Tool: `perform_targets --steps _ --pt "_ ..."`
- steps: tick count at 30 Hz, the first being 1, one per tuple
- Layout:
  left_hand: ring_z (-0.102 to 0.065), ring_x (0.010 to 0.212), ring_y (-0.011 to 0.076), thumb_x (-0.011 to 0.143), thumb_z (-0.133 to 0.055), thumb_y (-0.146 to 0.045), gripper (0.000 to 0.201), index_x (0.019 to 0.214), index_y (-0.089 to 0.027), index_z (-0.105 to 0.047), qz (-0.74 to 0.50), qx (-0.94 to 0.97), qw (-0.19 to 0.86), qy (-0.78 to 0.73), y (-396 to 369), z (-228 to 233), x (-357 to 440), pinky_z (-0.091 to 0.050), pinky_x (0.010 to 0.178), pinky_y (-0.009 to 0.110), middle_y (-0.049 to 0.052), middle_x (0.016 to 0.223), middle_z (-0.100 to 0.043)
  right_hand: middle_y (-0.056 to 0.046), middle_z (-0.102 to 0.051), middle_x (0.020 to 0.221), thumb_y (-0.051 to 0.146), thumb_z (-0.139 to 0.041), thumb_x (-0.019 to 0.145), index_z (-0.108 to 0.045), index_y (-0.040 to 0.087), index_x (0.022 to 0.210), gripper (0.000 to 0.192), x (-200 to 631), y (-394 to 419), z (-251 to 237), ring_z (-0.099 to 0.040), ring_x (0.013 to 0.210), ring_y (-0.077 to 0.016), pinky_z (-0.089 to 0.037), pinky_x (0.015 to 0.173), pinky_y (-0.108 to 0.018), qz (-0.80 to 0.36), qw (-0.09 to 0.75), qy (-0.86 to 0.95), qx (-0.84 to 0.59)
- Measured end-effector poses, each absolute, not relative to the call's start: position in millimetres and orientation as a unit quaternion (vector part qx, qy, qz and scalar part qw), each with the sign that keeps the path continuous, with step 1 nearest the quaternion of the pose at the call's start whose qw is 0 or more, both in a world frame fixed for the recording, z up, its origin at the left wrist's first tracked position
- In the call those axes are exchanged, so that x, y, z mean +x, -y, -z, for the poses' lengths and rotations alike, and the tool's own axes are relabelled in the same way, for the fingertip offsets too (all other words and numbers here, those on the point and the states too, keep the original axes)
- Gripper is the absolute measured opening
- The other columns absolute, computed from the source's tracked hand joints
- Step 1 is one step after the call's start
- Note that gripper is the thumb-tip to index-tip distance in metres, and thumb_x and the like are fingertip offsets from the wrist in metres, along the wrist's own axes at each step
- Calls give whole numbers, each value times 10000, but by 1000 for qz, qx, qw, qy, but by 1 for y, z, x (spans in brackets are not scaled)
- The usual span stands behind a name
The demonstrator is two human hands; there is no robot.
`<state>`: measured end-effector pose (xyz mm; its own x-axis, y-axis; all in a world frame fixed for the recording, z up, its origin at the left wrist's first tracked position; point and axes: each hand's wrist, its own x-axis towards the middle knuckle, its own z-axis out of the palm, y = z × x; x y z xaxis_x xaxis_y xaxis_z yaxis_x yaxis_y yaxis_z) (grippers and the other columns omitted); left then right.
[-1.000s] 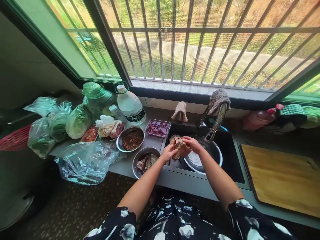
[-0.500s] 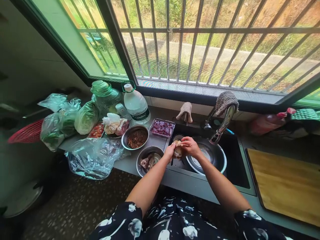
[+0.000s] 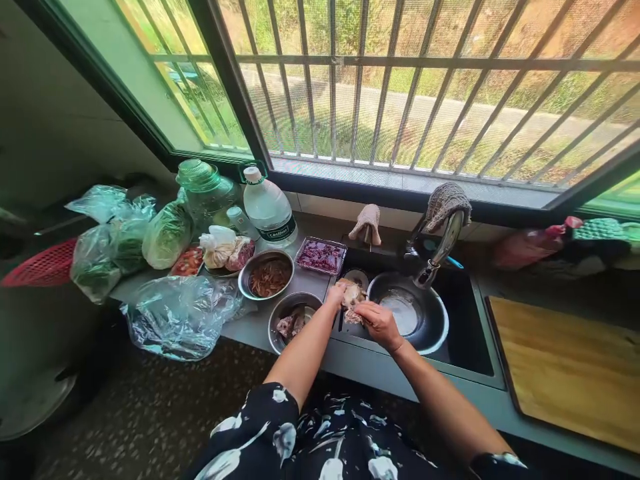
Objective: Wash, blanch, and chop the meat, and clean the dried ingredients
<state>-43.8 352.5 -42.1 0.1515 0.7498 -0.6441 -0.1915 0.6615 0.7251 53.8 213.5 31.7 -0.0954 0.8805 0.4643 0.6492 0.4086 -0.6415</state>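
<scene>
A pale brown piece of meat (image 3: 353,295), perhaps poultry, is held between my hands over the left part of the dark sink (image 3: 465,313). My left hand (image 3: 338,293) grips it from the left with closed fingers. Pinching the ragged lower right edge of the meat is my right hand (image 3: 379,323). Just right of the meat, a metal basin (image 3: 440,327) stands in the sink under the faucet (image 3: 440,257). Beside my left forearm sits a metal bowl (image 3: 274,333) with dark meat pieces (image 3: 293,325) in it.
Behind that bowl stand another bowl (image 3: 244,288) of brown strips and a plastic-wrapped tray (image 3: 321,255) of dark red pieces. A large bottle (image 3: 270,207), bagged vegetables (image 3: 167,237) and a clear plastic bag (image 3: 185,320) crowd the left counter. A wooden cutting board (image 3: 565,367) lies on the right.
My right hand has moved down from the top of the meat to its lower right edge. The meat has turned and shows a paler side. The camera view has shifted slightly.
</scene>
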Motion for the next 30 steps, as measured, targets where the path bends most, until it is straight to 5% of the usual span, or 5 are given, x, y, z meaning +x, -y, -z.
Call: perform_targets --steps 14,25,30 --pt "-628 906 201 756 -604 -384 328 1013 -181 -612 -422 277 655 -562 -375 41 -45 -471 795 309 87 897 -681 -34 -678 961 306 -562 788 -679 262 928 188 84 -183 -47 -616 929 -225 -463 887 -406 -193 572 512 -611" --pt "-624 883 208 748 -579 -442 363 954 -157 -668 -403 397 563 -603 -373 18 -76 -455 805 289 96 878 -691 -57 -692 801 292 -739 617 -672 138 832 273 75 -197 -74 -653 757 -194 -524 798 -378 -277 776 211 -525" --pt "-632 850 210 719 -610 -454 365 887 -139 -682 -390 432 616 -530 -366 16 -89 -472 786 298 88 821 -697 -35 -686 759 270 -773 569 -651 133 788 286 97 -204 -91 -656 680 -179 -564 698 -360 -285 811 153 -487"
